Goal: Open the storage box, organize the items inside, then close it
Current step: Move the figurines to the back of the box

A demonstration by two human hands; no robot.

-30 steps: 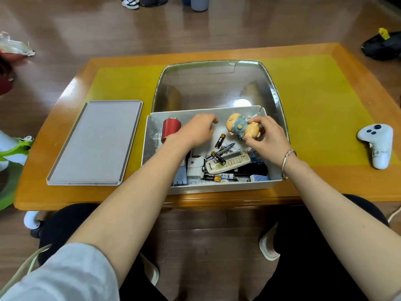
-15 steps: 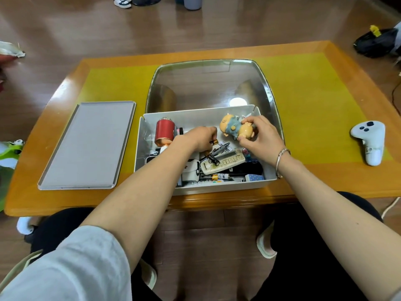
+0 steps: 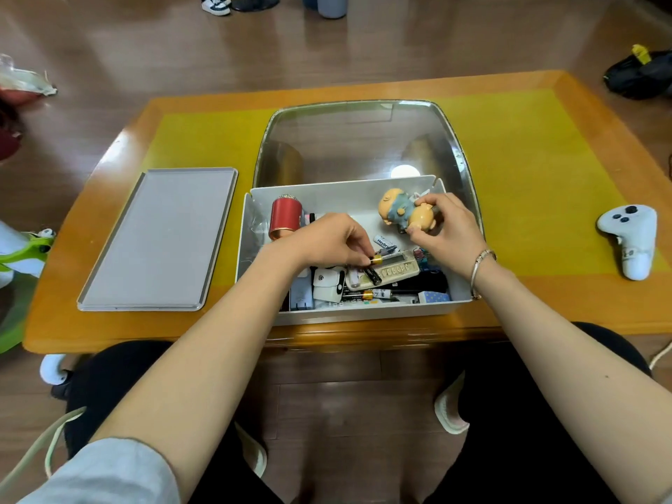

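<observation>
Sorting: open storage box on table
Left hand: pinches a battery
Right hand: grips toy figure

A wooden table with a yellow mat carries a white controller near its right edge. A glass panel with a metal rim is set in the table's middle, toward the far edge. On the floor beyond the far edge stand shoes and a grey bin. A black bag lies off the far right corner. A green and white toy sits off the left edge, and a crumpled wrapper lies further back on that side.
</observation>
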